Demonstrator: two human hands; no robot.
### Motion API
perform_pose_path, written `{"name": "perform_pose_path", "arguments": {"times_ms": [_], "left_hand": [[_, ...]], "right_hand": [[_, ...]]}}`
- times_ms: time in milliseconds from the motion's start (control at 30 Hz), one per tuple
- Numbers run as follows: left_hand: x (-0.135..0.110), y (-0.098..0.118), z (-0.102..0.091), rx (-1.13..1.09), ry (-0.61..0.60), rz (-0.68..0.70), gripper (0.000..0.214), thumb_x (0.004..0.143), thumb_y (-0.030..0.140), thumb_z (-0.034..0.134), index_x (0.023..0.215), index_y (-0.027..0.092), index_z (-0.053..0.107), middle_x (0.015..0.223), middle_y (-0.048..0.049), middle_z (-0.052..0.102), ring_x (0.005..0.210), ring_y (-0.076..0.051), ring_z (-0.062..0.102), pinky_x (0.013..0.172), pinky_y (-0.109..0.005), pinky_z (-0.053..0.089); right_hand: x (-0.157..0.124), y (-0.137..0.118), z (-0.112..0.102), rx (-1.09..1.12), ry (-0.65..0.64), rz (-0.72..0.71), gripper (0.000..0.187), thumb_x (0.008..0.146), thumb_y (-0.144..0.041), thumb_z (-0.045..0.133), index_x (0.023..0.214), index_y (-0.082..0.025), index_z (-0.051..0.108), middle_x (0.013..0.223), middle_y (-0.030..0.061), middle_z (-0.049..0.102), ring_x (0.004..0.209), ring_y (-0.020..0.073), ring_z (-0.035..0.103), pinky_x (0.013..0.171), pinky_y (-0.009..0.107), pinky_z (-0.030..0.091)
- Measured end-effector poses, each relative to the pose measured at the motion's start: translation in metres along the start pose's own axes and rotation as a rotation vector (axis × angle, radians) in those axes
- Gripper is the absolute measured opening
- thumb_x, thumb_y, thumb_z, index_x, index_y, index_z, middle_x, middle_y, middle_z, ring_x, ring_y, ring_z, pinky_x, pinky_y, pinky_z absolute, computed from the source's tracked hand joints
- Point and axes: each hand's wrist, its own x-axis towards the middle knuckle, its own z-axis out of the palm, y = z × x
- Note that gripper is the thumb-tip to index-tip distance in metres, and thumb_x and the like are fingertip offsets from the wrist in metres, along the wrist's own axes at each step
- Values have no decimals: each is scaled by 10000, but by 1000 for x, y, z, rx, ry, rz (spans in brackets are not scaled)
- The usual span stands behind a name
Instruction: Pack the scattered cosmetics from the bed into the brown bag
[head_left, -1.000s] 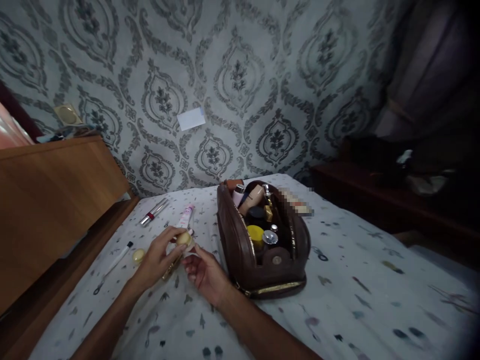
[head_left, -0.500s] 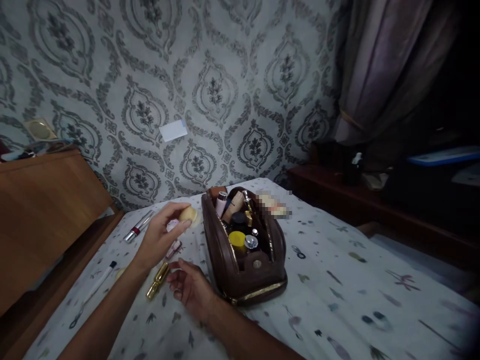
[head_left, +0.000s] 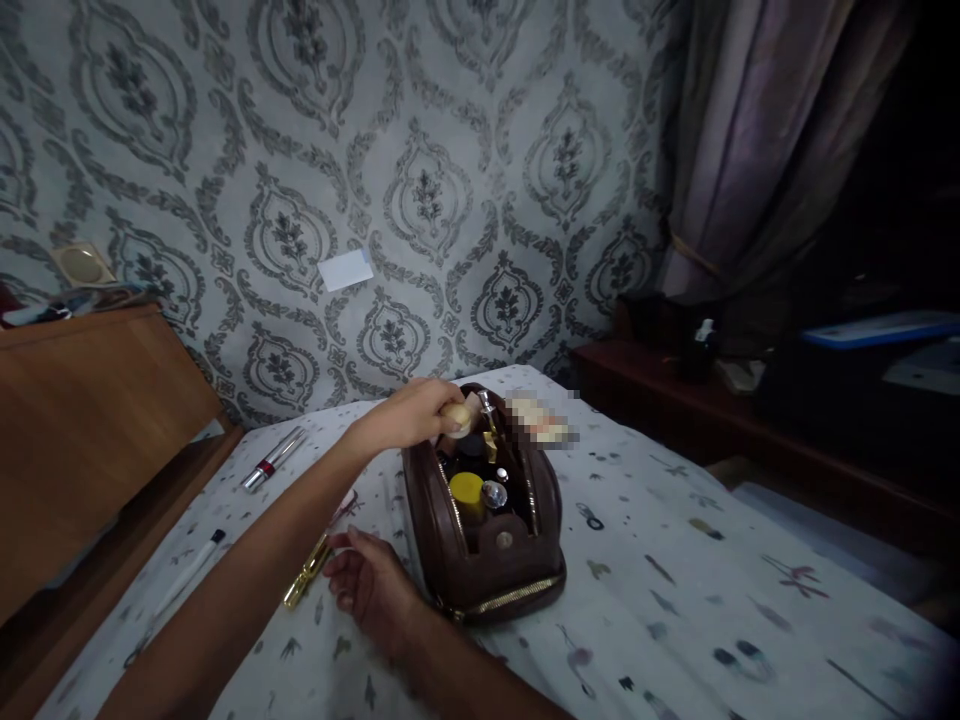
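**Left hand at the mouth of the brown pouch**

Our left hand [head_left: 409, 418] is over the far end of the open brown pouch [head_left: 487, 585]. Its fingers are pinched closed around a small cream-coloured round item [head_left: 458, 416], which sits just above the pouch's opening, at the rim farthest from us. We cannot tell whether the item touches the things packed inside.

Our right hand [head_left: 369, 588] rests on the patterned bedsheet [head_left: 675, 600], just left of the pouch's near end. Its fingers are loosely curled and grip nothing. A gold tube [head_left: 304, 582] lies just beyond its fingertips, on the side away from the pouch.

Inside the pouch we see a yellow-lidded jar [head_left: 466, 488] with a silver cap [head_left: 493, 494] beside it, and darker containers behind them that are hard to make out.

Farther left of the pouch, a silver and red tube [head_left: 271, 461] lies on the sheet. A white pencil [head_left: 187, 572] lies well apart from the pouch, toward the wooden cabinet [head_left: 90, 420]. Behind the pouch, a white card [head_left: 345, 270] is stuck to the patterned wall, and a curtain [head_left: 750, 150] hangs to the pouch's right.
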Motion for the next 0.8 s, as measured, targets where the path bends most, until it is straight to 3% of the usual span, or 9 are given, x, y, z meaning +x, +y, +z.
{"name": "perform_pose_path", "arguments": {"times_ms": [100, 267, 600, 800], "left_hand": [[12, -2, 5, 56, -64, -68, 246, 772, 168, 633, 1015, 145, 663, 736, -5, 676, 736, -172, 608, 682, -233, 410], [23, -6, 15, 138, -24, -66, 173, 752, 206, 658, 920, 169, 674, 802, -6, 682, 784, -179, 615, 664, -228, 397], [26, -3, 23, 184, -52, -87, 114, 780, 214, 640, 885, 196, 680, 814, -4, 667, 768, -169, 595, 639, -228, 366], [26, -3, 21, 186, -27, -111, 161, 770, 216, 673, 928, 188, 676, 909, -27, 687, 865, -196, 614, 688, -239, 384]], "right_hand": [[0, 1, 0, -4, -1, -4, 417, 663, -495, 797, 805, -129, 658, 579, 4, 661, 453, 80, 547, 449, 190, 249], [1, 1, 1, -5, 15, -4, 397, 668, -480, 793, 782, -129, 647, 565, 5, 651, 435, 77, 534, 439, 192, 240], [0, 2, 0, -21, 14, -25, 397, 623, -479, 797, 785, -151, 642, 572, 3, 664, 451, 86, 554, 438, 190, 247], [-1, 0, 2, -25, 36, -6, 433, 568, -486, 820, 775, -151, 639, 554, -1, 657, 437, 82, 546, 431, 193, 244]]}}
